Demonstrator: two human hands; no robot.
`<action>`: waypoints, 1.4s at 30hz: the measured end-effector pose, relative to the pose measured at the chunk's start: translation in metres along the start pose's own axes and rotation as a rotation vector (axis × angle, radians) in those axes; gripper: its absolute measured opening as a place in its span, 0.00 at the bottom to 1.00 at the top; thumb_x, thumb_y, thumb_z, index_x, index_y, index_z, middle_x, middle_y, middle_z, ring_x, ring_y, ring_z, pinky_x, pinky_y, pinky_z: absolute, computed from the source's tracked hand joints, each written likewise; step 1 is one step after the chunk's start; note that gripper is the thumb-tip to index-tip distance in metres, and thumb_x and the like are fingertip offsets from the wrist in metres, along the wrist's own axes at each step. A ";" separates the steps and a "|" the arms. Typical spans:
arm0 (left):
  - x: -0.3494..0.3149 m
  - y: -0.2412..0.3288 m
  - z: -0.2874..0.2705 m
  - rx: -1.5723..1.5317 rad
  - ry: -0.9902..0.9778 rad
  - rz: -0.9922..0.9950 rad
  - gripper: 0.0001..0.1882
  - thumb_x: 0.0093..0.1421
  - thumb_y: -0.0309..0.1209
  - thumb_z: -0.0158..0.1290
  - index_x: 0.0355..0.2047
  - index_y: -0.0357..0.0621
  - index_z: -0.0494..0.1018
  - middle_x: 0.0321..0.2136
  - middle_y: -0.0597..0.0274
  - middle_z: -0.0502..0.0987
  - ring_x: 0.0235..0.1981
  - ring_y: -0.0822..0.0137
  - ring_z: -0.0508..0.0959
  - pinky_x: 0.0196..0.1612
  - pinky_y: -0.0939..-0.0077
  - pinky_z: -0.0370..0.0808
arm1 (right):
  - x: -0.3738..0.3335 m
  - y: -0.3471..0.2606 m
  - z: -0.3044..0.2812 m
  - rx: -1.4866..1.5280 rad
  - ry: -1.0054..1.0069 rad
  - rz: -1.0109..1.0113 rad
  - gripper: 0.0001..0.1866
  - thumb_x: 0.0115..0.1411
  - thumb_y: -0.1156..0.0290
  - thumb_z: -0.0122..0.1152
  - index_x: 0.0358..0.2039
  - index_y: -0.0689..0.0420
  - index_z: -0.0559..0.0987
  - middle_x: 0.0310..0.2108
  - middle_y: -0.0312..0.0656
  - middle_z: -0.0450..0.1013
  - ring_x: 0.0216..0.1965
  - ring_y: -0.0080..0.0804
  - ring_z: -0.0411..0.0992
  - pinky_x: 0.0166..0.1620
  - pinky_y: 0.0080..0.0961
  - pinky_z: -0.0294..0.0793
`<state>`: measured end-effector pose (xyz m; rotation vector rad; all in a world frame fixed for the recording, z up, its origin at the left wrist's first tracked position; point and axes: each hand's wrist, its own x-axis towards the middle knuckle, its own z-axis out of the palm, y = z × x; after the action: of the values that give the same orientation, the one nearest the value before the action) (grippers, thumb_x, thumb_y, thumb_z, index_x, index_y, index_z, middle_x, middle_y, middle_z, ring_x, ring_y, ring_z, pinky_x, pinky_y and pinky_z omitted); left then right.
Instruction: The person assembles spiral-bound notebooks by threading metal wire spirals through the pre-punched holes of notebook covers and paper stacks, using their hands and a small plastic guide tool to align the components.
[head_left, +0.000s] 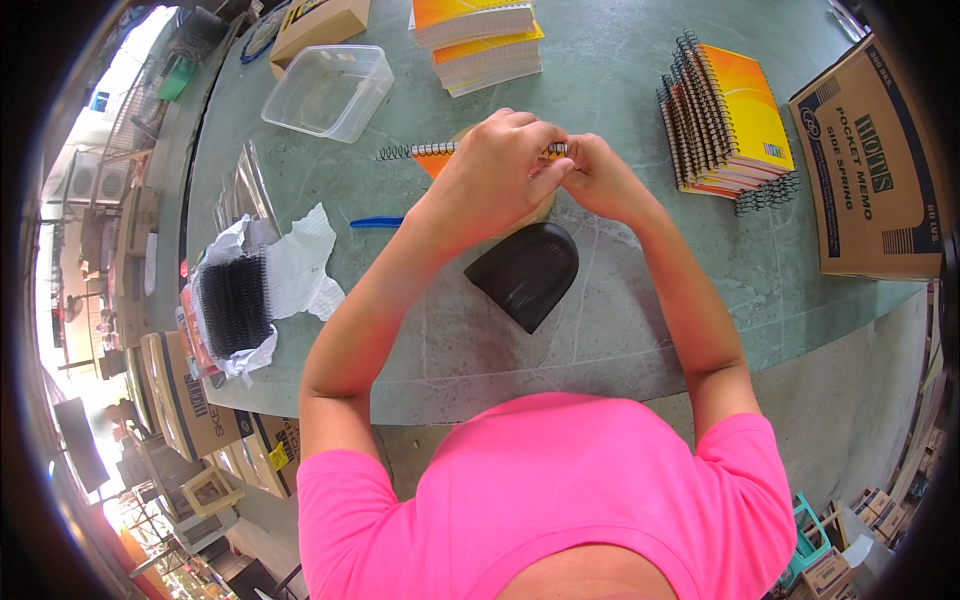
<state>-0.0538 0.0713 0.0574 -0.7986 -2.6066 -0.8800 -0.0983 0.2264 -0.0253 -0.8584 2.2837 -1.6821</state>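
Over the middle of the table, both hands meet at the spine of a small orange-covered notebook (432,164). A black spiral coil (393,153) runs along that spine, its loose end sticking out to the left. My left hand (490,178) is closed around the notebook and hides most of it. My right hand (603,178) pinches at the right end of the coil, fingertips close to my left thumb. Just below the hands lies a black rounded block (525,275). A slim blue tool (376,222) rests to the left, partly behind my left forearm.
Bound notebooks (745,105) are stacked at the right beside a cardboard box (870,165). Loose pads (490,60) stand at the back, with a clear plastic tub (330,95) to their left. Several black coils (235,300) lie in torn white paper (305,262) at the left edge.
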 end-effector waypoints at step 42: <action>-0.063 -0.012 -0.006 -0.131 0.218 -0.274 0.10 0.53 0.28 0.58 0.37 0.41 0.76 0.33 0.59 0.76 0.26 0.70 0.75 0.31 0.78 0.71 | -0.059 -0.047 -0.199 -0.738 0.536 0.370 0.20 0.61 0.68 0.49 0.53 0.60 0.70 0.51 0.49 0.69 0.52 0.37 0.69 0.54 0.23 0.64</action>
<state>-0.0092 0.0337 0.0300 -0.3533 -2.5181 -1.1524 -0.1261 0.4119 0.0756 -0.0132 3.2420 -0.9711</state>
